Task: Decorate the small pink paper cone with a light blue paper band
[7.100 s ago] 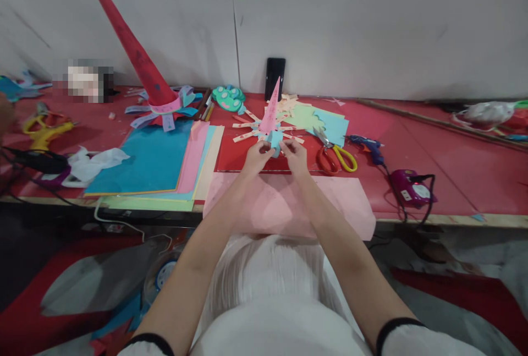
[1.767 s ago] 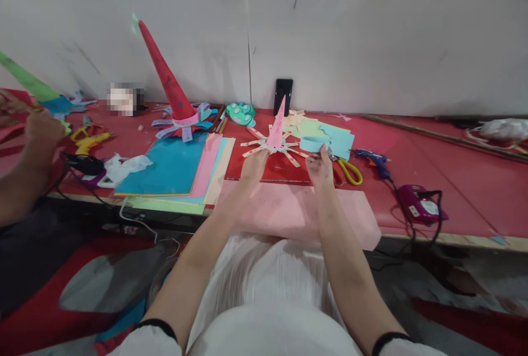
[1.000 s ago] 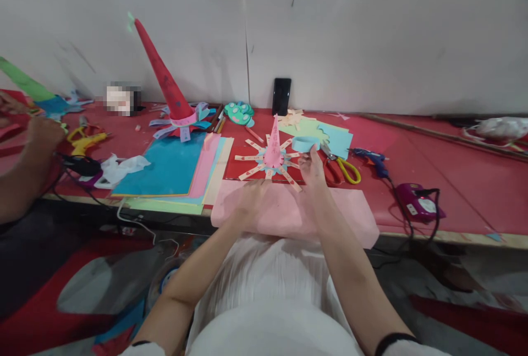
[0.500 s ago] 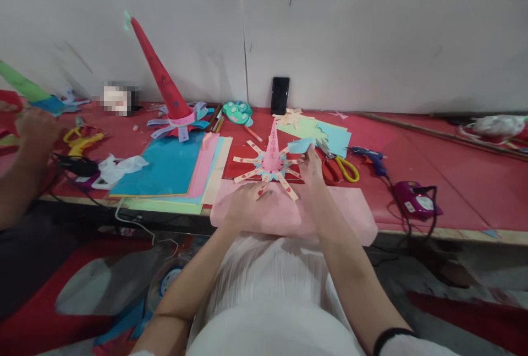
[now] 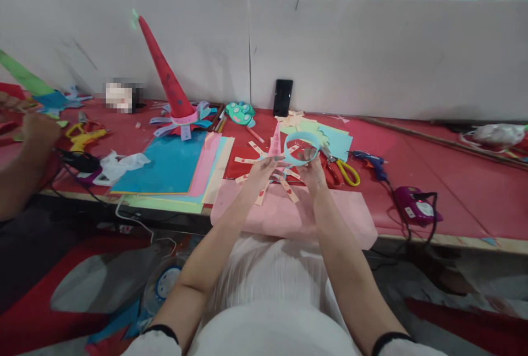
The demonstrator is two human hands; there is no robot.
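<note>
My right hand (image 5: 314, 174) holds a light blue paper ring (image 5: 302, 137) by its lower right side, closed on it. My left hand (image 5: 260, 174) is beside the ring's left side, fingers stretched out. Whether its fingertips touch the ring I cannot tell. Behind the left fingers stands a pink paper cone (image 5: 276, 138) with writing on it. Cream paper strips (image 5: 287, 188) with red hearts spread around the cone's base, which the hands partly hide. Under them lie a red sheet (image 5: 231, 170) and a pink sheet (image 5: 284, 213) hanging over the table's front edge.
Red-and-yellow scissors (image 5: 348, 173), a blue glue gun (image 5: 371, 163) and a corded purple box (image 5: 418, 204) lie to the right. Coloured sheets (image 5: 165, 166) and a tall red cone (image 5: 169, 83) stand left. A phone (image 5: 282, 97) leans on the white partition. A co-worker's arm (image 5: 28, 152) is far left.
The light blue paper in my right hand has turned and now shows as an open ring. My left hand has risen from the pink sheet toward the cone and ring.
</note>
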